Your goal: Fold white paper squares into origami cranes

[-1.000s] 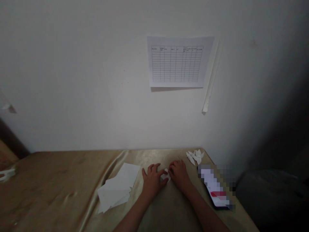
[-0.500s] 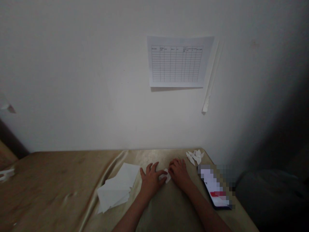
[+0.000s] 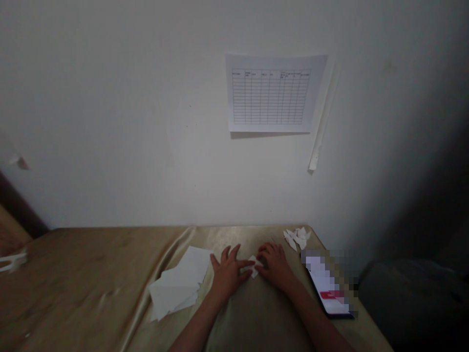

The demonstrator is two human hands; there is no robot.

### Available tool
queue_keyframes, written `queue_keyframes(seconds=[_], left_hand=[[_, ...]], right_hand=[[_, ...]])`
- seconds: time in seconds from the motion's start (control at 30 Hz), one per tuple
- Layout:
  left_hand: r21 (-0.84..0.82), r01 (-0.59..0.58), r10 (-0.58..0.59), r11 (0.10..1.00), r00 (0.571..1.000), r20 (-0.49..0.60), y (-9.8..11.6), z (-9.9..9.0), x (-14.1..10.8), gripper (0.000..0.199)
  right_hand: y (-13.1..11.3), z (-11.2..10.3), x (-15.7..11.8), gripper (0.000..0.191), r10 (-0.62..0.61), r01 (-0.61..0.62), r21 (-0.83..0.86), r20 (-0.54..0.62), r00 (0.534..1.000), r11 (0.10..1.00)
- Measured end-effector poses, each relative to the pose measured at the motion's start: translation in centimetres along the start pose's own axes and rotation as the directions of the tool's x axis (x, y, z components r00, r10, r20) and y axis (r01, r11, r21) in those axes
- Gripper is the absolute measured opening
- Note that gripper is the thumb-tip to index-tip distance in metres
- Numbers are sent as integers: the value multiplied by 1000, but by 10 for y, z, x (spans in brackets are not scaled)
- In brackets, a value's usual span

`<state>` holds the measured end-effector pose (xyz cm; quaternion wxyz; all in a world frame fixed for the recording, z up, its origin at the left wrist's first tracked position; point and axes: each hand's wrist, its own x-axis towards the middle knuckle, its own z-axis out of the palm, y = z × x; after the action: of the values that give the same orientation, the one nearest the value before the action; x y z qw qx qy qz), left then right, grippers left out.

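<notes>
A small folded piece of white paper [image 3: 253, 270] lies on the cloth-covered table between my two hands. My left hand [image 3: 229, 274] has its thumb and index finger on the paper's left side, while the other fingers spread upward. From the right, my right hand [image 3: 274, 264] grips the paper's edge with curled fingers and thumb. Parts of the paper are hidden under the fingertips. A loose stack of white paper sheets [image 3: 179, 283] is fanned out just left of my left hand.
Several folded white paper pieces [image 3: 298, 238] are heaped at the table's back right. A phone [image 3: 326, 288], partly pixelated, lies near the right edge. A printed table sheet [image 3: 271, 98] hangs on the wall. A white object [image 3: 12, 261] sits at far left.
My right fingers have loosened and opened slightly around the paper, and the left thumb and index finger are a little farther apart. The view has shifted slightly.
</notes>
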<state>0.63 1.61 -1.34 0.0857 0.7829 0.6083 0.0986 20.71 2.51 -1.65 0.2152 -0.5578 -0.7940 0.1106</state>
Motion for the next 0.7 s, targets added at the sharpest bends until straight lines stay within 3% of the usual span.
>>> queue_keyframes(seconds=[0.7], left_hand=[[-41,-1,-2,999,999,-54,0,4,0,29]], right_hand=[[5,-1,-4,45,1,-3,74,29,1000,997]])
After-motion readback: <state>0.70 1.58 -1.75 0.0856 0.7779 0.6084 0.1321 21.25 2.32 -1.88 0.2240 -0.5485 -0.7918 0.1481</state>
